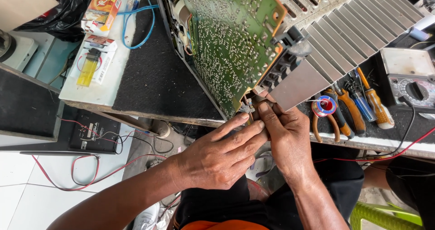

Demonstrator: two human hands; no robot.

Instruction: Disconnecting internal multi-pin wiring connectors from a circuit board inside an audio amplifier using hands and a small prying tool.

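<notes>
A green circuit board (231, 35) with many solder points is tilted up on the workbench, joined to a large finned aluminium heat sink (344, 31). My left hand (222, 153) and my right hand (283, 137) meet at the board's lower corner. Their fingertips pinch a small component with thin leads (248, 107) at that corner. The right thumb presses against the heat sink's lower edge. Which hand bears the grip on the part is hard to tell; both touch it.
A black mat (154, 76) covers the bench. Pliers (337, 117), screwdrivers (369, 101), a solder spool (325, 106) and a multimeter (414, 87) lie at the right. A yellow lighter (88, 69) and small boxes sit at the left. Red wires (72, 175) trail on the floor.
</notes>
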